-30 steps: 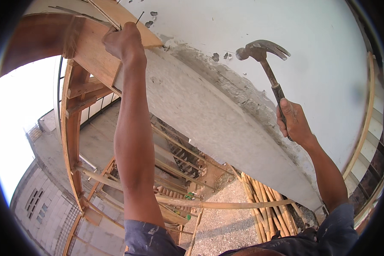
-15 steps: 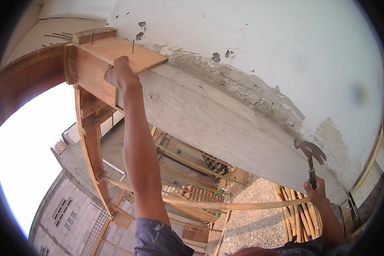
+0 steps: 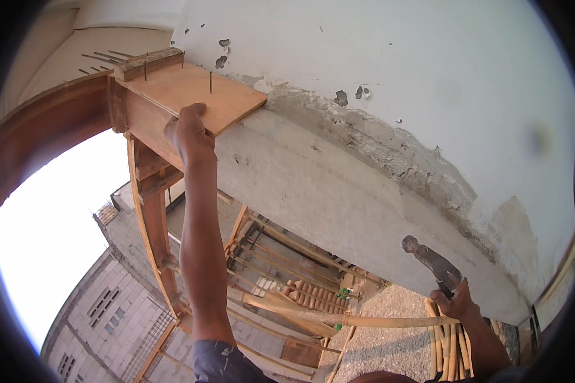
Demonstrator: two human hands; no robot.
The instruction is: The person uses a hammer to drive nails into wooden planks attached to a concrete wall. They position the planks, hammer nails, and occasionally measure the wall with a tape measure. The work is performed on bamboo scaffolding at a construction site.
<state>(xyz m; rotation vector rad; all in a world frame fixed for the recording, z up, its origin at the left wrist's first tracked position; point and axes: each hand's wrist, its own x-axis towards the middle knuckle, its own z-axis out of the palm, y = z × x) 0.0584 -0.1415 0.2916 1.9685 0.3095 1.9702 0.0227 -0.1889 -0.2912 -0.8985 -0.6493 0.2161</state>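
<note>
My left hand [image 3: 191,131] is closed round the near edge of a plywood panel [image 3: 230,101], with its thumb on top. The panel lies over the end of a grey concrete beam [image 3: 313,185]. Nails stand up from it; one nail [image 3: 211,82] is just beyond my hand, and others are by the wooden strip [image 3: 150,64] at its far side. On the right, my right hand [image 3: 457,303] grips a claw hammer [image 3: 431,262] close below its head, which points up and left in front of the beam. Most of the hammer's handle is hidden.
A white wall [image 3: 441,70] with chipped plaster rises behind the beam. Loose nails [image 3: 102,62] lie past the strip. Wooden formwork [image 3: 148,217] stands at left. Below are a bamboo pole [image 3: 370,320], stacked poles [image 3: 450,348], gravel [image 3: 390,319] and a block building [image 3: 102,313].
The hammer has tipped leftward and dropped lower, from nearly upright to slanting. My left hand still grips the panel, slightly nearer to me. The whole view has shifted a little.
</note>
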